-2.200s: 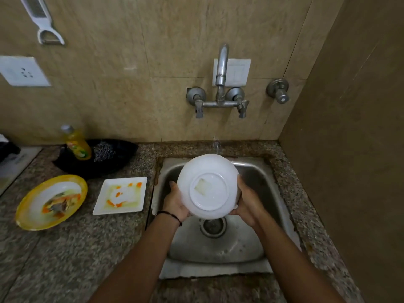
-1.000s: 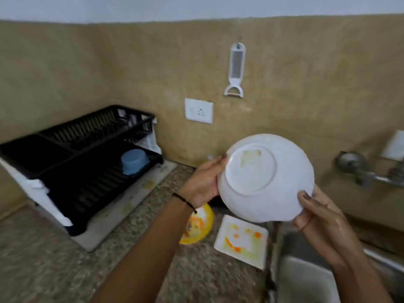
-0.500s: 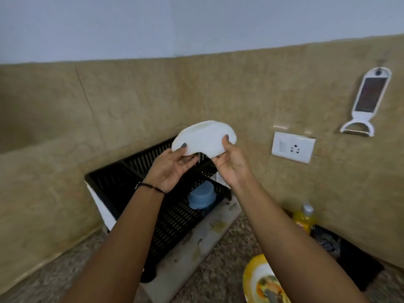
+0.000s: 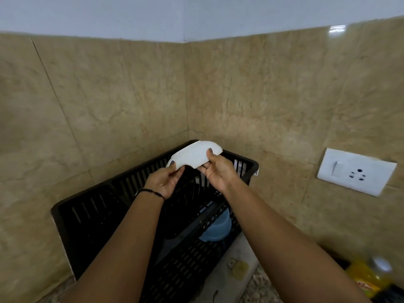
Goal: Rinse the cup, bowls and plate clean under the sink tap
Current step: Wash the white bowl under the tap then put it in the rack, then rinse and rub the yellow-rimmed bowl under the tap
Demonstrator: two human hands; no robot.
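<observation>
I hold a white bowl (image 4: 192, 155) upside down over the upper tier of a black dish rack (image 4: 91, 213) in the wall corner. My left hand (image 4: 164, 181) pinches the bowl's near left rim, thumb on top. My right hand (image 4: 217, 170) grips its right rim the same way. A blue cup (image 4: 216, 229) sits upside down on the rack's lower tier, partly hidden behind the rack's bars and my right forearm. The sink, tap, plate and other bowl are out of view.
A white wall socket with a switch (image 4: 355, 171) is on the tiled wall at right. A yellow dish-soap bottle (image 4: 369, 276) stands blurred at the lower right. A pale drip tray (image 4: 231, 276) lies under the rack on the granite counter.
I have turned left from the sink and carried the white bowl in both hands to the dish rack. In the last half second it has moved farther over the rack's upper tier.
</observation>
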